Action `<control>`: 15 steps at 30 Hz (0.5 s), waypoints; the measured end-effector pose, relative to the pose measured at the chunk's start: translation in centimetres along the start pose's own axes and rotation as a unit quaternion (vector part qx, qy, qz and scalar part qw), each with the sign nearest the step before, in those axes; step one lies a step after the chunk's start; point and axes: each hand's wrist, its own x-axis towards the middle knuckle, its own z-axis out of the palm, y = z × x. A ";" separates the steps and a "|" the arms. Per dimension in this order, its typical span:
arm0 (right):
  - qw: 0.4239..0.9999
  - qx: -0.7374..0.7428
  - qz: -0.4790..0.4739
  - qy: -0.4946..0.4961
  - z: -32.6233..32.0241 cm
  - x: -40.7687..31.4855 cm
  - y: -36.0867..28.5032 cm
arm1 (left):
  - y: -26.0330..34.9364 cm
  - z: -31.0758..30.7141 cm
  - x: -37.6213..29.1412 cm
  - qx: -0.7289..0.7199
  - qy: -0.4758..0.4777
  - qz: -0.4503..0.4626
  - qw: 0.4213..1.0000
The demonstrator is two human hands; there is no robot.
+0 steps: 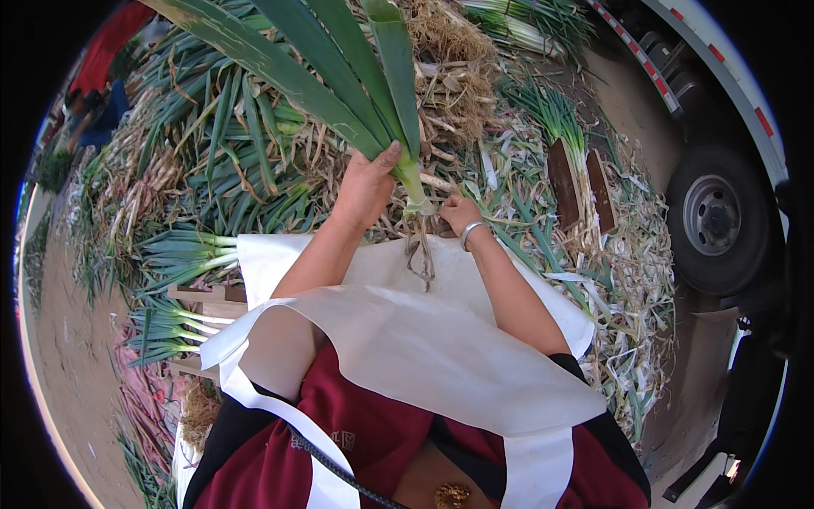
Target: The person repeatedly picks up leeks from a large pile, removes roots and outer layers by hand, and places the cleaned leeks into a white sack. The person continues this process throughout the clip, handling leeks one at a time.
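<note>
A large green onion point(337, 83) with broad leaves stands tilted in front of me, leaves pointing away and its pale base towards my apron. My left hand point(365, 188) is wrapped around it where the leaves meet the white stem. At the base, my right hand point(459, 216) has its fingers pinched together against the root end; exactly what they grip is partly hidden. Brown dry strands point(420, 261) dangle below the base, over the white apron point(407, 331) across my lap. A metal bracelet point(469, 234) circles my right wrist.
Heaped green onions point(216, 140) lie ahead and left, with a rooty stack point(455, 83) beyond. At right, a bundle rests in a wooden holder point(601, 191) among leaf scraps point(636, 305). A truck wheel point(712, 216) stands farther right. Another person point(98, 118) is at far left.
</note>
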 end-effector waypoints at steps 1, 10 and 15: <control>0.969 -0.236 -0.022 0.075 -0.9 -0.1 1.3 | 0.5 0.1 0.0 -0.013 -0.003 0.002 1.000; 0.836 -0.178 -0.503 0.130 0.7 -4.4 -7.9 | 4.6 0.4 2.8 -0.126 0.018 0.090 0.988; 0.803 -0.243 -0.541 0.057 4.7 -7.8 -13.9 | 2.7 -0.1 1.7 -0.172 0.030 0.080 0.981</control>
